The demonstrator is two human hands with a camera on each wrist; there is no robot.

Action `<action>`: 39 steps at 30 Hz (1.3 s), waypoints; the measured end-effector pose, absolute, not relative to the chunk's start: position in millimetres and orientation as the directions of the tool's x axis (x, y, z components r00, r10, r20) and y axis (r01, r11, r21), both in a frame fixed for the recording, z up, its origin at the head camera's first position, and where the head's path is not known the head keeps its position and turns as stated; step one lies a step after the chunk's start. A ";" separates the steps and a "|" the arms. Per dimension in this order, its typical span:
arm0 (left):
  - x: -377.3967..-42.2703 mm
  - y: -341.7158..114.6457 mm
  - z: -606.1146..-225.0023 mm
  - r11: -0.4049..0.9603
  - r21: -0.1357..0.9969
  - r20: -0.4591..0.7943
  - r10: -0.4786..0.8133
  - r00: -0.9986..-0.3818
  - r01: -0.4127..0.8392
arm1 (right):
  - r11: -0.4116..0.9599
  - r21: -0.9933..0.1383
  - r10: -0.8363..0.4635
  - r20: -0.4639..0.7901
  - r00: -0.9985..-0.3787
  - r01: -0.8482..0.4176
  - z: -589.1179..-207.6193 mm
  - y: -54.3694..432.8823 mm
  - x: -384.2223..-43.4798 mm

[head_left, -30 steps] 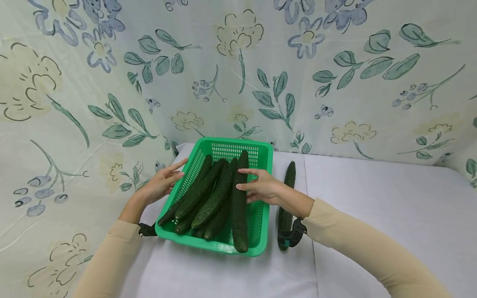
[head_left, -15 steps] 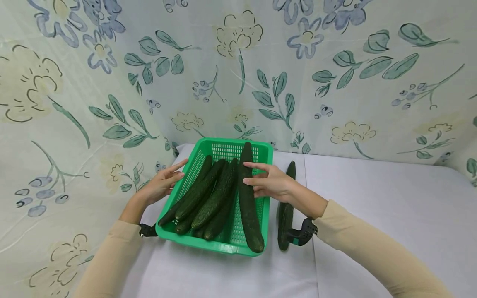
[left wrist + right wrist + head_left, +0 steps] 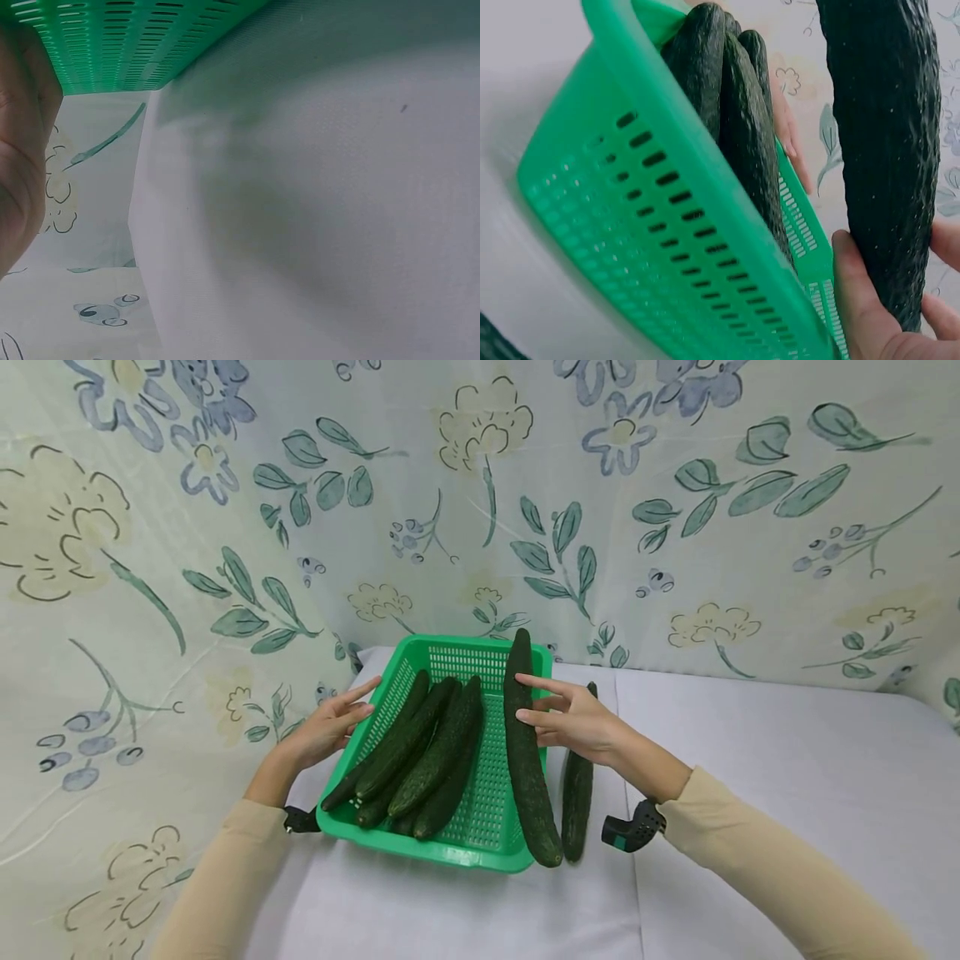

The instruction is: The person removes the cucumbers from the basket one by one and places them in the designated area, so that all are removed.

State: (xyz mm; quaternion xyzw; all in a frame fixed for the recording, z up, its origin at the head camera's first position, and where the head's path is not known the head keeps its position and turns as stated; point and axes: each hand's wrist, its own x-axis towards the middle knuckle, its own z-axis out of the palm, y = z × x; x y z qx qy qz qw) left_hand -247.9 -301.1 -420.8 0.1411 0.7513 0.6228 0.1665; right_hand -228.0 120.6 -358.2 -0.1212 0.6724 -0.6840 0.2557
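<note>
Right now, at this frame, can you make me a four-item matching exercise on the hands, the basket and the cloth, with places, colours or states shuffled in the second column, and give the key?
Column one
1. Basket
2. Left hand
3. Right hand
4. Tablecloth

Column two
A. Grips a long cucumber
B. White, with a lone cucumber lying on it
C. At the left side of the green container
D. Green, with several cucumbers inside

Right pairs: 1-D, 2-C, 3-A, 4-B
</note>
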 end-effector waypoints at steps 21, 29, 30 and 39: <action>-249.1 -299.5 -418.6 0.175 0.984 -0.069 0.426 -0.902 0.007 | 0.102 -0.991 -0.440 -0.120 -0.890 0.083 -377.8 175.9 -228.2; -247.4 -299.0 -417.3 0.176 0.984 -0.072 0.427 -0.902 0.005 | 0.121 -0.989 -0.417 -0.132 -0.899 0.089 -387.4 193.5 -227.3; -247.2 -298.9 -417.1 0.176 0.984 -0.071 0.426 -0.902 0.006 | 0.122 -0.989 -0.415 -0.131 -0.900 0.087 -388.5 195.3 -226.9; -246.8 -300.6 -419.6 0.178 0.984 -0.076 0.418 -0.905 -0.001 | 0.138 -0.988 -0.393 -0.123 -0.911 0.074 -400.4 212.2 -221.8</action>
